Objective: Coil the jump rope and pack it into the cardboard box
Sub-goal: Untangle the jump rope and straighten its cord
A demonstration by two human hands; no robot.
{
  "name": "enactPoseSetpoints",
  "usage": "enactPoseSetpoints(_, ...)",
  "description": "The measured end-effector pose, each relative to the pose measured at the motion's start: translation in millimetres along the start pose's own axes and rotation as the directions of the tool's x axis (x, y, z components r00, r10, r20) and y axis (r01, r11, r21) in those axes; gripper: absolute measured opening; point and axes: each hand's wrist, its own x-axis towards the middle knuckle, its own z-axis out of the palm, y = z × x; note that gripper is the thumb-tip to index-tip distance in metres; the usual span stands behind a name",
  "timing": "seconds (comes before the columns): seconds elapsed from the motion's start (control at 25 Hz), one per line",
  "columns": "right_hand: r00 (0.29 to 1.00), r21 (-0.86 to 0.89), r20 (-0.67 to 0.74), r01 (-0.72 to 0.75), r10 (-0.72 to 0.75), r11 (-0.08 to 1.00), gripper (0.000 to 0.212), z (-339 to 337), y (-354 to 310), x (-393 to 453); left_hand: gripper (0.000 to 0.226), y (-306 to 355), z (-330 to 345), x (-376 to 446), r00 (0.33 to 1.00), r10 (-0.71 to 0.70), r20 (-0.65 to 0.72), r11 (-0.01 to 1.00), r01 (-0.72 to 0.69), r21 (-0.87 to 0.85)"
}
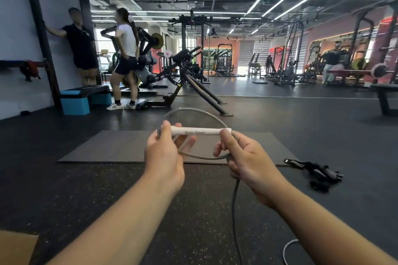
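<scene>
I hold a grey jump rope [195, 111] in front of me over the gym floor. Its white handle [200, 131] lies level between my hands. My left hand [164, 155] pinches the handle's left end together with a loop of cord. My right hand [245, 157] is closed on the handle's right end and on the cord. One round coil arcs above and below the handle. The loose cord hangs down from my right hand and curls on the floor [288, 249]. A corner of the cardboard box [15, 247] shows at the bottom left.
A dark exercise mat [107, 148] lies on the floor ahead. Black straps or gloves [316, 173] lie to the right. Two people stand at the left by a blue step platform [75, 101]. Gym machines fill the background.
</scene>
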Motion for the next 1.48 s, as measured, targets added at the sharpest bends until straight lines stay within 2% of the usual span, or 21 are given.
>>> enactPoseSetpoints(0.04,0.999,-0.073,0.035,0.013,-0.010,0.997,0.035,-6,-7,3,0.028,3,-11,1,1.000,0.004,-0.004,0.989,-0.003,0.147)
enactPoseSetpoints(0.08,0.996,-0.169,0.084,0.024,-0.010,0.985,0.033,-13,-15,5,0.045,6,-22,4,0.998,0.058,-0.003,0.922,-0.052,0.385)
enactPoseSetpoints(0.12,0.990,-0.277,0.143,0.032,0.008,0.960,0.033,-20,-24,8,0.055,11,-31,5,0.986,0.152,0.065,0.768,-0.159,0.621)
enactPoseSetpoints(0.16,0.978,-0.369,0.204,0.039,0.040,0.929,0.036,-25,-33,10,0.053,17,-33,3,0.942,0.253,0.219,0.548,-0.326,0.770)
enactPoseSetpoints(0.2,0.961,-0.436,0.265,0.045,0.080,0.899,0.039,-27,-40,13,0.042,25,-29,-2,0.851,0.290,0.439,0.355,-0.521,0.776)
enactPoseSetpoints(0.24,0.941,-0.484,0.317,0.052,0.119,0.874,0.041,-28,-46,16,0.031,33,-18,-7,0.763,0.208,0.612,0.257,-0.646,0.719)
enactPoseSetpoints(0.28,0.924,-0.525,0.352,0.062,0.151,0.849,0.040,-27,-53,19,0.033,38,-4,-11,0.703,0.067,0.708,0.200,-0.705,0.681)
enactPoseSetpoints(0.4,0.904,-0.627,0.389,0.121,0.175,0.770,0.031,-24,-72,29,0.049,40,34,-11,0.623,-0.244,0.743,0.044,-0.759,0.650)
enactPoseSetpoints(0.48,0.918,-0.644,0.370,0.143,0.142,0.752,0.023,-27,-81,34,0.057,38,49,-7,0.596,-0.373,0.711,0.118,-0.729,0.674)
enactPoseSetpoints(0.56,0.931,-0.583,0.342,0.103,0.128,0.806,0.017,-32,-87,35,0.064,44,56,-3,0.591,-0.460,0.662,0.207,-0.654,0.728)
enactPoseSetpoints(0.64,0.925,-0.467,0.354,0.047,0.138,0.883,0.009,-39,-91,34,0.063,55,61,1,0.613,-0.479,0.628,0.185,-0.628,0.756)
enactPoseSetpoints(0.72,0.909,-0.409,0.385,0.014,0.159,0.912,0.027,-45,-92,32,0.055,64,64,2,0.625,-0.483,0.614,0.183,-0.613,0.768)
enactPoseSetpoints(0.8,0.910,-0.411,0.385,0.017,0.156,0.912,0.040,-48,-89,27,0.058,71,65,4,0.635,-0.505,0.585,0.205,-0.570,0.796)
enactPoseSetpoints(0.92,0.956,-0.388,0.262,-0.017,0.128,0.921,0.047,-54,-77,23,0.054,81,64,3,0.661,-0.530,0.531,0.185,-0.522,0.833)
enactPoseSetpoints(1.0,0.965,-0.339,0.226,-0.053,0.136,0.939,0.052,-66,-67,22,0.046,87,61,6,0.644,-0.509,0.570,0.360,-0.443,0.821)
enactPoseSetpoints(1.08,0.966,-0.262,0.190,-0.119,0.172,0.958,0.055,-79,-53,21,0.043,89,58,12,0.671,-0.380,0.637,0.647,-0.299,0.701)
enactPoseSetpoints(1.16,0.965,-0.137,0.162,-0.184,0.206,0.973,0.054,-85,-35,15,0.043,85,57,17,0.762,-0.169,0.625,0.889,-0.157,0.431)
enactPoseSetpoints(1.2,0.965,-0.052,0.170,-0.195,0.201,0.979,0.049,-85,-25,12,0.043,80,58,18,0.814,-0.068,0.577,0.961,-0.103,0.258)
enactPoseSetpoints(1.28,0.972,0.109,0.205,-0.143,0.118,0.984,0.022,-73,-7,6,0.044,68,60,16,0.897,0.072,0.436,0.997,-0.060,-0.042)
enactPoseSetpoints(1.4,0.972,0.221,0.233,-0.083,0.030,0.972,0.047,-37,5,2,0.044,39,59,9,0.958,0.167,0.234,0.967,-0.112,-0.230)
enactPoseSetpoints(1.48,0.988,0.316,0.146,-0.009,-0.039,0.949,0.048,-12,3,9,0.042,18,55,3,0.979,0.176,0.100,0.957,-0.146,-0.249)
